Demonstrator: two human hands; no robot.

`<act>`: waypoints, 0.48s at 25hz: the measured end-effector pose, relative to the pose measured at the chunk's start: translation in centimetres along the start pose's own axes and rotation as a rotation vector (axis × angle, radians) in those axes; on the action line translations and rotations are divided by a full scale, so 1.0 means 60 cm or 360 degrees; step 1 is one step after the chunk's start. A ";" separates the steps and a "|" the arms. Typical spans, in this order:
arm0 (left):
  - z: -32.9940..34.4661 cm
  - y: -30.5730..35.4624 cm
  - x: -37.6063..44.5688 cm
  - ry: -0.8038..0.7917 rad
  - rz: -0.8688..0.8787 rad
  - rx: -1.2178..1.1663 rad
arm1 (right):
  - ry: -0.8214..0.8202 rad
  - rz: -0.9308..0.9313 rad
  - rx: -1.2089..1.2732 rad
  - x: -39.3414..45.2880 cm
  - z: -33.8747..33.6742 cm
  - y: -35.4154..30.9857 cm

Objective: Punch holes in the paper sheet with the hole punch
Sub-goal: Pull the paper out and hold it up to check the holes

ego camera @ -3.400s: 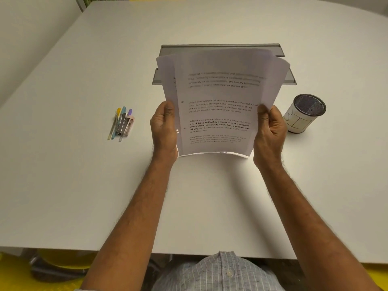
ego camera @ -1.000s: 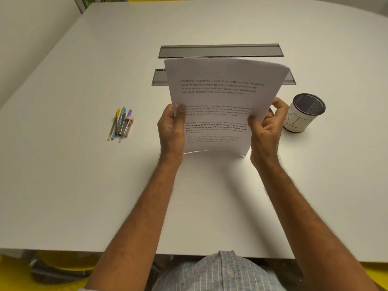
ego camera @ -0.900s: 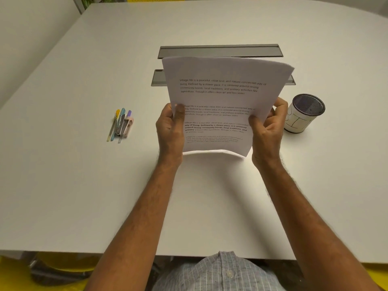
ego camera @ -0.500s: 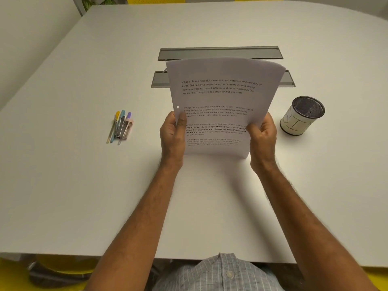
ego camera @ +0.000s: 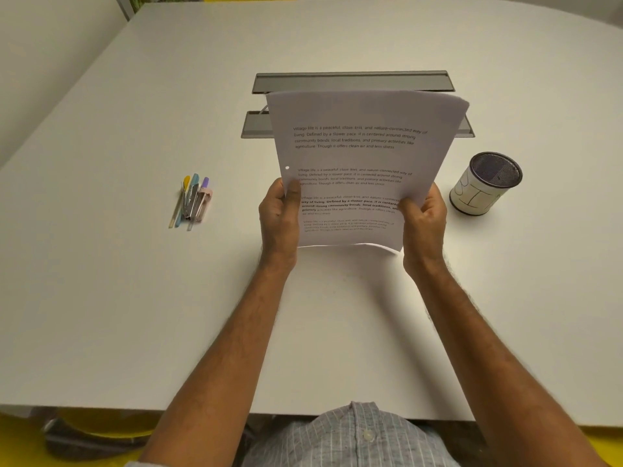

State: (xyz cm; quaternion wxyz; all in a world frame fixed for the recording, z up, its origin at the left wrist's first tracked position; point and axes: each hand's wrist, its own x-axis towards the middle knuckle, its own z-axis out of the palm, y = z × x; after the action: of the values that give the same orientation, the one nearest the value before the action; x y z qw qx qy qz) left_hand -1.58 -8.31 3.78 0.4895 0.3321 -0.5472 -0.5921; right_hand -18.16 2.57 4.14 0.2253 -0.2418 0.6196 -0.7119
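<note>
**Both hands hold printed sheet upright over worktop**

Paper sheet (ego camera: 360, 156) held up off the white worktop (ego camera: 135, 298), tilted back toward the far side, printed text facing the camera. More than one layer shows at the bottom edge, so maybe a small stack; count unclear. One punched hole (ego camera: 287, 167) visible near the sheet's left edge, just above the left thumb.

Left hand (ego camera: 279, 221) grips the lower left edge, thumb on the front, fingers curled behind. Right hand (ego camera: 423, 224) grips the lower right edge the same way, thumb over the text, fingers behind. Both clamped on the paper.

Behind the sheet, two grey metal strips (ego camera: 350, 81) set in the worktop, partly hidden by the paper. To the left, well apart from the hands, a small cluster of pens (ego camera: 192, 200) with a metal-looking item among them; cannot tell what it is. To the right, near the right hand but not touching, a white cup (ego camera: 485, 185) with a dark rim and marker scribbles.

Striped shirt (ego camera: 350, 439) at bottom edge.
</note>
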 end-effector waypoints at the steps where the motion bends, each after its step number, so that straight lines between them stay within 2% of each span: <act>1: 0.001 -0.002 0.000 -0.0002 -0.0008 -0.0004 | -0.0001 0.0008 -0.0002 0.000 -0.001 0.001; 6: 0.000 -0.002 0.000 -0.0020 -0.0055 0.0047 | -0.0052 0.0033 -0.0074 0.000 -0.004 0.001; 12: -0.020 0.046 0.021 0.0033 0.0047 0.0205 | -0.0194 -0.0147 -0.0169 -0.003 0.005 -0.029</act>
State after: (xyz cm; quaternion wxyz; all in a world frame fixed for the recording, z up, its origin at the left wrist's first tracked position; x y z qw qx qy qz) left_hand -0.23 -9.68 6.39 0.4814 0.3610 -0.5839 -0.5450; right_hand -17.88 2.69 5.87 0.2162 -0.3246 0.6298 -0.6717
